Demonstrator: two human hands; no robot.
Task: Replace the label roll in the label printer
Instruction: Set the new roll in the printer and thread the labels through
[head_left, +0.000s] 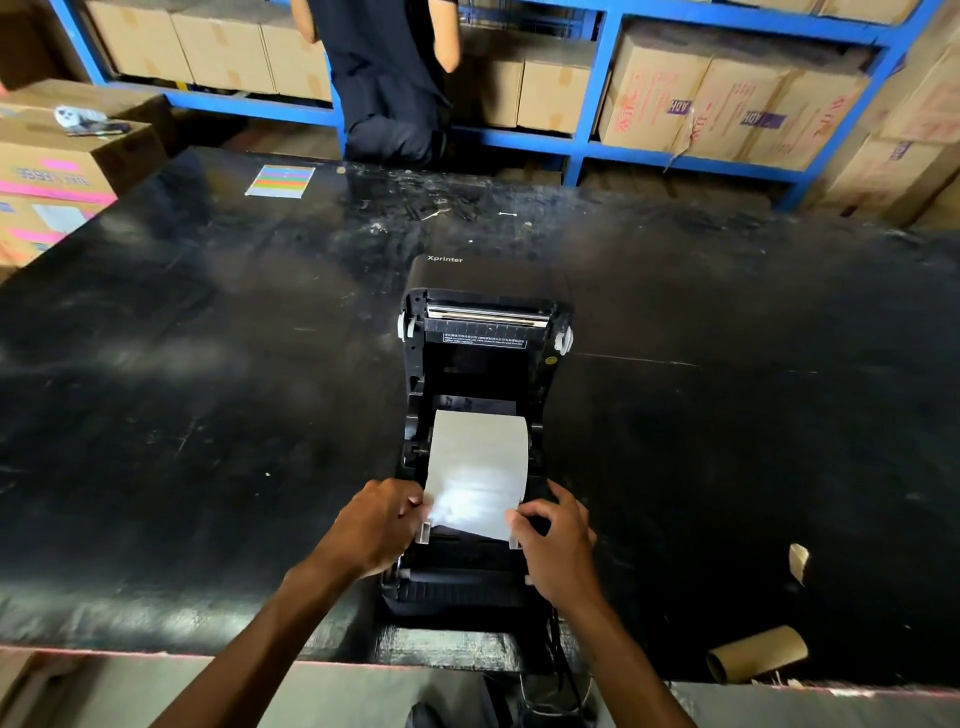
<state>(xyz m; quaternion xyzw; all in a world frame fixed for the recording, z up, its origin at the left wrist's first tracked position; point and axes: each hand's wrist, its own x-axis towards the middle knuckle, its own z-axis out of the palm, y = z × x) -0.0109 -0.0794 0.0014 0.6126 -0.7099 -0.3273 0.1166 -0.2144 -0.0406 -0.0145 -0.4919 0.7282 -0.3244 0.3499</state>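
A black label printer (480, 364) stands on the black table with its lid swung up and back. A white label strip (475, 467) runs out of the roll bay toward me. My left hand (376, 525) pinches the strip's left edge by the left paper guide. At the strip's near right corner, my right hand (556, 540) presses the strip beside the right guide. The roll itself is mostly hidden under the strip.
An empty cardboard core (758, 660) lies at the table's near right edge, with a smaller cardboard piece (798, 561) beyond it. A coloured sheet (280, 181) lies at the far left. A person (387, 78) stands by blue shelving (597, 78) full of boxes. Cables (561, 670) hang below the printer.
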